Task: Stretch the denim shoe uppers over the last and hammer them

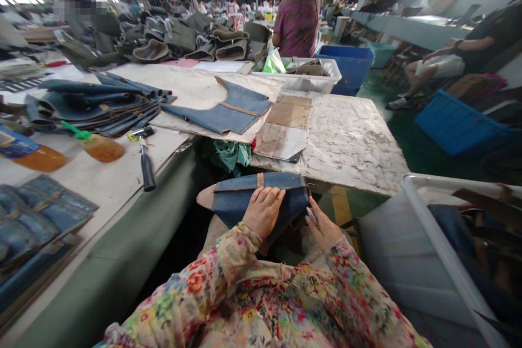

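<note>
A folded blue denim shoe-upper piece (244, 196) with a tan strip lies in my lap area below the table edge. My left hand (263, 211) rests on top of it, fingers curled over and pressing it. My right hand (324, 225) grips the piece's right edge, and a small pale object shows at its fingertips, too small to name. Both arms wear floral sleeves.
The worktable (350, 141) holds a flat denim piece (228, 111), cardboard sheets (285, 125), a hammer (145, 160), two glue bottles (100, 145), and stacks of denim pieces (93, 106). A white bin (448, 261) stands right. Blue crates (457, 122) and people are behind.
</note>
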`<state>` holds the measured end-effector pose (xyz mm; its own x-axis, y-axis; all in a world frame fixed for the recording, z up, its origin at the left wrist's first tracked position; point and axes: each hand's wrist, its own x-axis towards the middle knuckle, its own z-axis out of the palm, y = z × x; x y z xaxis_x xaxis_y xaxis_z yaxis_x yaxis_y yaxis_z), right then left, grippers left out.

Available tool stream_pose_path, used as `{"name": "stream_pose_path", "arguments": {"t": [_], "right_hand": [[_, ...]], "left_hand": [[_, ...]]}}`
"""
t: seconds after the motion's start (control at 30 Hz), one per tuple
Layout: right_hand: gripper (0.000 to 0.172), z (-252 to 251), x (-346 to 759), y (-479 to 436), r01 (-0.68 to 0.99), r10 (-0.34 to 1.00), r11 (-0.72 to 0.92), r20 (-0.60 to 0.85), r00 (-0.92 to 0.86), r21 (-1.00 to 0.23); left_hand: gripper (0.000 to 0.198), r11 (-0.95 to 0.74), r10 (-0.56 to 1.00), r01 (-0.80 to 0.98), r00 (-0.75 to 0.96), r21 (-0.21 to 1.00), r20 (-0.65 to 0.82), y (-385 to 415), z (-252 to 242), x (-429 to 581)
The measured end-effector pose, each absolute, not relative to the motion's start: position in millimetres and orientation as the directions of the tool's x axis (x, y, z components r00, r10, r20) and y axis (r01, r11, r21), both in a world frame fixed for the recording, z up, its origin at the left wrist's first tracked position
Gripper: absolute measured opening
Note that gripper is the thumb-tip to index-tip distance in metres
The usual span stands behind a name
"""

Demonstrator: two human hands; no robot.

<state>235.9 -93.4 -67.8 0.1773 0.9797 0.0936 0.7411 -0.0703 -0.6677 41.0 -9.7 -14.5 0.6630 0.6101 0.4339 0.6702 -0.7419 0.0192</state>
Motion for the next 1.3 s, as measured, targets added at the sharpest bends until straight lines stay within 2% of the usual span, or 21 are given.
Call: {"name": "stream_pose_path", "arguments": {"t": [0.17,0.3,0.43,0.53,0.67,0.83,1.07,1.3], "right_hand": [[0.054,-68,236,-93,0.75,0.979,-0.063,0.106,0.175,-0.658],[0.055,-68,237,-92,0.754,0.983,-0.044,0.107,0.151,-0.655],[0.055,-68,238,-93,0.762,0.985,-0.035,0.109,0.138,-0.646],[0.054,-69,238,-94,0.764,0.982,-0.03,0.124,0.144,-0.644],[0.055,-71,237,-92,0.757,0.979,-0.035,0.129,0.156,-0.652],[0.057,-69,244,-89,0.762,0.994,-0.009,0.078,0.079,-0.647],[0.058,-65,247,-91,0.765,0.997,-0.033,0.035,0.072,-0.643],[0.057,-68,243,-90,0.754,0.995,-0.054,0.031,0.098,-0.655]], "left_hand": [[0.033,-0.742,0.614,0.67,0.657,0.035,0.437,-10,-11,39],[0.02,-0.686,0.677,0.724,0.595,0.078,0.434,-6,-5,45],[0.011,-0.638,0.725,0.767,0.571,0.063,0.385,-1,3,46],[0.011,-0.646,0.723,0.761,0.585,0.059,0.369,0,6,42],[0.016,-0.68,0.709,0.723,0.608,0.121,0.357,0,5,38],[0.013,-0.635,0.761,0.752,0.571,0.175,0.307,3,9,46],[0.009,-0.563,0.809,0.823,0.53,0.078,0.255,5,20,49],[0.026,-0.688,0.704,0.725,0.654,0.037,0.275,-6,7,61]]}}
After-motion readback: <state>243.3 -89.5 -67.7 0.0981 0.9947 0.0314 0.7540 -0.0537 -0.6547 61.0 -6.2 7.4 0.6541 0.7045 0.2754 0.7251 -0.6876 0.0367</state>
